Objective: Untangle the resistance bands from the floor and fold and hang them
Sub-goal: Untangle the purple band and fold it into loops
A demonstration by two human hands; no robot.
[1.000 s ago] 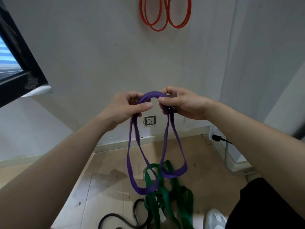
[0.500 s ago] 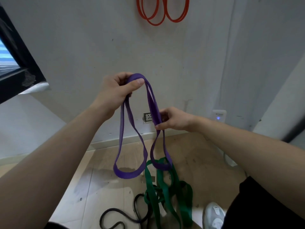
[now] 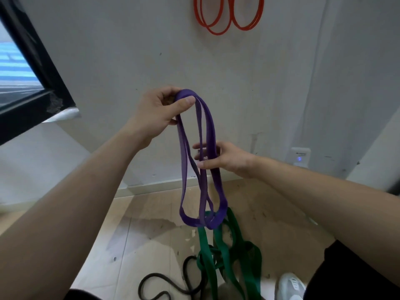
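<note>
Folding is the step in hand, we judge. The left hand (image 3: 160,111) pinches the top bend of the purple band (image 3: 211,131) between thumb and fingers, holding it doubled in the air. The right hand (image 3: 225,159) sits halfway down that band, fingers nearly straight and slightly spread behind the strands. Next the hanging loops need evening, then lifting toward the orange bands (image 3: 216,18) above it. Below it, the green band (image 3: 227,256) and black band (image 3: 160,286) lie tangled on the floor (image 3: 151,213). Their near ends are cut off, as is whatever holds the orange bands.
</note>
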